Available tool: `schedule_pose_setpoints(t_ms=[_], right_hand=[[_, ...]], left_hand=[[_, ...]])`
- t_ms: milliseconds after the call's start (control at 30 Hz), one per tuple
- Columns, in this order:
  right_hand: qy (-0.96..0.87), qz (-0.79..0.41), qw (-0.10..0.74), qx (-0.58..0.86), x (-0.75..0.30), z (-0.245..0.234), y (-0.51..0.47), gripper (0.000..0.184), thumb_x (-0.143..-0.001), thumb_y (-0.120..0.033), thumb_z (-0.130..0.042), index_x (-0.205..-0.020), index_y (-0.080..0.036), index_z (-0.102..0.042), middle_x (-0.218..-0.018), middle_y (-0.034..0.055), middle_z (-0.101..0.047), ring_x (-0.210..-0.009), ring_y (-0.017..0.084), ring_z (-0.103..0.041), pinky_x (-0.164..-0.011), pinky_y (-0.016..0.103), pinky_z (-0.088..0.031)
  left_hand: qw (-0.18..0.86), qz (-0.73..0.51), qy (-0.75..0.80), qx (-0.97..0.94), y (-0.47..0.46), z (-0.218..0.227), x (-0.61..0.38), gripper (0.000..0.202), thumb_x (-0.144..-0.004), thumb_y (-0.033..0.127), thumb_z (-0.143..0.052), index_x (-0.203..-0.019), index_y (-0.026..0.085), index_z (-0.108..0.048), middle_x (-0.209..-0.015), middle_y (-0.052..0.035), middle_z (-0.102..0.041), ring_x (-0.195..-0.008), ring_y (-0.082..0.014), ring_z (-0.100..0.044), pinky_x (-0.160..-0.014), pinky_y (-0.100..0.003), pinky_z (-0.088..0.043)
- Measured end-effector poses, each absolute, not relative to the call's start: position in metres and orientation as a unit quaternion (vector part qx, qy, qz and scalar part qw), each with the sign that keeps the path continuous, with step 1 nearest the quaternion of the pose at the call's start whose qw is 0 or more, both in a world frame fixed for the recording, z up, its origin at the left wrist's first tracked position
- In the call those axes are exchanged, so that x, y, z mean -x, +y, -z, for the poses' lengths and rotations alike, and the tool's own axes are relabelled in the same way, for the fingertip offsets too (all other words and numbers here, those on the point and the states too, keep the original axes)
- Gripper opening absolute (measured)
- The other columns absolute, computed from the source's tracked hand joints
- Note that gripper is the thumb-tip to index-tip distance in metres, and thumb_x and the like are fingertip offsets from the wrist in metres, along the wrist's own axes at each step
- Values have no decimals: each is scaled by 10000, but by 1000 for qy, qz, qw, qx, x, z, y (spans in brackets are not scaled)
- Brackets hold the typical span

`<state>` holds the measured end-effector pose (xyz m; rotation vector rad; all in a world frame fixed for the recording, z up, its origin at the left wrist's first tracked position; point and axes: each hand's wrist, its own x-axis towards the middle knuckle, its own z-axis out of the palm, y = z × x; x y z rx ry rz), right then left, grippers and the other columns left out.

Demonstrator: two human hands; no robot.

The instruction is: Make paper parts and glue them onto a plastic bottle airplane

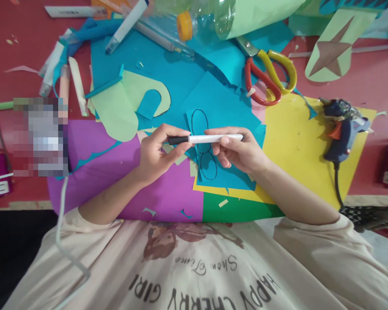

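A white marker with a black cap (210,138) lies level between both hands, above a sheet of blue paper (236,168). The thumb and fingers of my left hand (157,153) pinch its black cap. My right hand (237,148) grips the white barrel near its other end. On the blue paper beneath, black outlines of rounded loops (208,167) are drawn, partly hidden by the marker and fingers.
Scissors with red and yellow handles (265,82) lie beyond my right hand. A blue glue gun (339,133) rests on yellow paper (291,142) at right. Light green cutouts (116,107), several markers (126,26) and a bottle with an orange cap (184,26) lie farther back.
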<state>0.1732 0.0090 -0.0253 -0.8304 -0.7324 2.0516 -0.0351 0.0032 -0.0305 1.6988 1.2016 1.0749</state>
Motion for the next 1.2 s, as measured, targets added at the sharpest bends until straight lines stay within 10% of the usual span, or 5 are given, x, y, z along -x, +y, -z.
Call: schedule_pose_setpoints(t_ms=[1200], right_hand=[[-357,-794,365,330,-174,32,3,277,-766,-303,-768,-1009,-171,-749,-738,18,-771,-494,113,-694,-374,148,-532]], left_hand=[[489,-391,433,-648,6,35,32,341,-812,521,-657,-792,208,-524,-794,-10,-649,-743,-121,-641,-602,-217,-512]])
